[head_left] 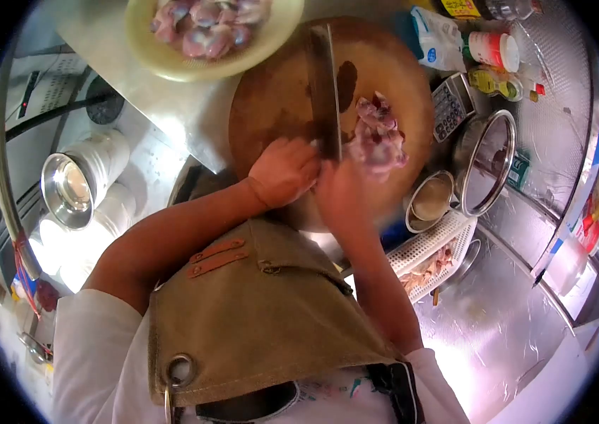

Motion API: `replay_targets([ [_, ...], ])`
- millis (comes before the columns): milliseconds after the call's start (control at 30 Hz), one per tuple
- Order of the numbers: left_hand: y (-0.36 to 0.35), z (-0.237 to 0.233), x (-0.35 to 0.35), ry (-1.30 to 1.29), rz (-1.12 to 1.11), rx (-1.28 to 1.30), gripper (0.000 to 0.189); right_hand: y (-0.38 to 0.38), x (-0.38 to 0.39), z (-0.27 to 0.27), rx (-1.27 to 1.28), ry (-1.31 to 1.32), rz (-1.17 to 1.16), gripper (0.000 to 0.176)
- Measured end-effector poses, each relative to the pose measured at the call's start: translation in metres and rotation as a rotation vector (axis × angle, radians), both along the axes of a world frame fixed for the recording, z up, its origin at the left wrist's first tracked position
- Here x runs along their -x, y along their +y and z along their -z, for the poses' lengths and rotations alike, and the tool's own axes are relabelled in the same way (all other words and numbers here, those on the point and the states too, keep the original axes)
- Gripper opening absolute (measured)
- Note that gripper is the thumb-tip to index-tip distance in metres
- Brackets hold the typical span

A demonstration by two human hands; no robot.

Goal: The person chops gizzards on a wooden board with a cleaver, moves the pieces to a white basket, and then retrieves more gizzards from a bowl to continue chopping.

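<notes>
A round wooden chopping board (264, 106) lies in front of me. My right hand (340, 189), a little blurred, is closed around the handle end of a cleaver (325, 92), whose blade points away from me across the board. My left hand (282, 172) is on the board against the blade's left side, fingers curled and pressed together. A small pale bit shows at its fingertips; what they hold is mostly hidden. Right of the blade lies a heap of cut pink-purple meat (378, 145), which looks like gizzards. Similar whole pieces (209, 27) fill a pale yellow bowl (172, 71) beyond the board.
To the right are a calculator (449, 107), a steel pot (490, 162), a smaller steel bowl (429, 201) and a white plastic basket (465, 233) with meat. Bottles and a white bag (439, 39) stand at the back right. Stacked white containers (105, 159) are at left.
</notes>
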State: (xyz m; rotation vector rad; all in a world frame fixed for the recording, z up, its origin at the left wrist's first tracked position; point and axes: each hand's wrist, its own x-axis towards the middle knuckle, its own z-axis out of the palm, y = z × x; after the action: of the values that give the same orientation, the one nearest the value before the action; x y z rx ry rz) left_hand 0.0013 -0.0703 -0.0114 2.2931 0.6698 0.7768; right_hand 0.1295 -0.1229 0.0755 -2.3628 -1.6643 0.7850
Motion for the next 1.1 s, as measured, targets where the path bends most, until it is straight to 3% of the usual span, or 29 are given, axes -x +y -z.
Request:
replay_targets([
  [200,-0.003,-0.005,0.01,-0.009,0.122,-0.111,0.016,0.012,0.004,-0.024,0.05,-0.022,0.054,0.023],
  [300,-0.001,-0.023,0.003,-0.02,-0.119,0.116,0.014,0.005,-0.001,-0.01,-0.045,0.052,0.086,0.023],
  [500,0.001,-0.02,-0.012,-0.061,-0.251,0.045,0.012,0.002,-0.001,-0.013,-0.076,0.1,0.107,0.021],
  [800,0.003,-0.017,0.005,0.013,0.074,-0.134,0.01,0.002,-0.001,0.002,-0.129,0.035,0.113,0.02],
  [900,-0.005,-0.023,0.002,0.057,-0.135,0.064,0.01,0.003,-0.001,-0.006,-0.112,0.065,0.114,0.019],
  [1000,0.0,-0.033,-0.003,0.06,-0.193,0.165,0.01,0.001,-0.002,-0.009,-0.061,0.057,0.081,0.018],
  [1100,0.003,-0.023,-0.001,0.147,-0.113,0.139,0.025,-0.001,0.002,-0.021,-0.045,0.038,0.049,0.016],
])
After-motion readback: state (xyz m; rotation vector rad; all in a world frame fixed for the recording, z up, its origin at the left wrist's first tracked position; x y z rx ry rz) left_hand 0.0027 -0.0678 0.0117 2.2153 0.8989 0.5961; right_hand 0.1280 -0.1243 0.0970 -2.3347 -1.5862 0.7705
